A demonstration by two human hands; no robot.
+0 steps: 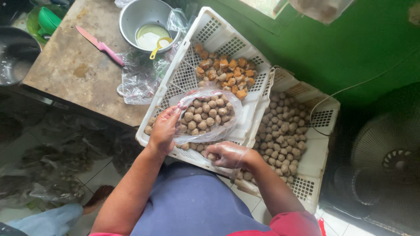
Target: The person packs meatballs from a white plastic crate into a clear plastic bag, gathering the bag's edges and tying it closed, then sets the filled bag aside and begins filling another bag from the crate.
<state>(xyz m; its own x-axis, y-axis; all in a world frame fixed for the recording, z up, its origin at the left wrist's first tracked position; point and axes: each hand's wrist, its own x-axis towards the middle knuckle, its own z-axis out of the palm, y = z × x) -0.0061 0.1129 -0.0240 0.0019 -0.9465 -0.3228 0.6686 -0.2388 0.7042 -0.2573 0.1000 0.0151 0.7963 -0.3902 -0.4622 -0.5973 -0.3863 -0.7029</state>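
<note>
The person's left hand (165, 129) pinched the rim of a clear plastic bag (210, 114), fingers closed on the thin film and holding its mouth open. The bag was partly filled with round beige meatballs (205, 114) and rested inside a white perforated plastic crate (183, 78), above a few loose meatballs lying along the crate's near edge. At the far end of the same crate sat a heap of orange-brown fried cubes (227, 72).

The right hand (227, 155), covered by a thin transparent plastic glove, was cupped and closed around a few meatballs just beside the bag, at the near rim of the crate. A second white crate (321, 118), lower and to the right, held a large spread of similar meatballs.

The first crate leaned against a worn tabletop (65, 61). On it lay a pink-handled knife (99, 44), a metal bowl (131, 17) with a small yellow scoop (159, 46) inside, and crumpled clear plastic bags (140, 78) touching the crate's side.
</note>
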